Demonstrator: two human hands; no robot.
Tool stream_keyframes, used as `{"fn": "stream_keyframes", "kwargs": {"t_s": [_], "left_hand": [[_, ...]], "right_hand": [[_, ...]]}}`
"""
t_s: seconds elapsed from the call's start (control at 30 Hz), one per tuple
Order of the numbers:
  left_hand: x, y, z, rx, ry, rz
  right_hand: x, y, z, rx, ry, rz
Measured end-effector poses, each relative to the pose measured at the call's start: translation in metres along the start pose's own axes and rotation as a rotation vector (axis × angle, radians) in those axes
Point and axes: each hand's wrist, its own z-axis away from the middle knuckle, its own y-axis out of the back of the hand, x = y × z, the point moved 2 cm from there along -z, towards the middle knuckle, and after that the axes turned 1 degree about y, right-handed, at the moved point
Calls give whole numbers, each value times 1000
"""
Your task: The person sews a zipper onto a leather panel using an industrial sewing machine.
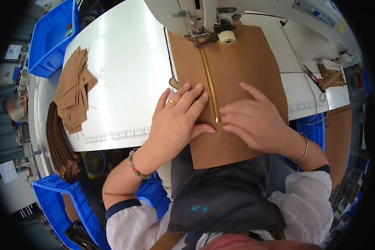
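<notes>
A brown panel (250,62) lies across the white table and hangs over its front edge toward my lap. A gold metal zipper (209,79) runs lengthwise down it, its upper end reaching under the sewing machine's presser foot (202,41). My left hand (175,116) rests palm down on the panel's left edge, fingers stretched out beside the zipper. On the zipper's right, near its gold slider (217,120), is my right hand (254,121). Its thumb and fingers are apart, slightly blurred, with one finger raised and nothing visible between them.
Brown cut pieces (74,89) lie on the table's left, above a hanging stack of brown pieces (58,141). Blue bins (50,41) stand at left and below. Red-handled snips (314,79) and zipper pieces (332,77) lie at right. The machine head (183,16) overhangs the panel.
</notes>
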Motion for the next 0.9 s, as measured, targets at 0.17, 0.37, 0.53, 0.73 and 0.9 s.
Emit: {"fn": "stream_keyframes", "kwargs": {"t_s": [0.17, 0.37, 0.53, 0.73, 0.9], "left_hand": [[-1, -3, -2, -4, -5, 24], [-1, -2, -4, 72, 7, 127], [4, 5, -12, -10, -23, 48], [1, 8, -17, -34, -33, 6], [-8, 8, -29, -5, -37, -8]], "right_hand": [[20, -3, -20, 44, -64, 109], [18, -1, -25, -44, -7, 166], [20, 1, -25, -40, 23, 190], [21, 1, -27, -42, 47, 193], [32, -1, -33, -34, 37, 214]]}}
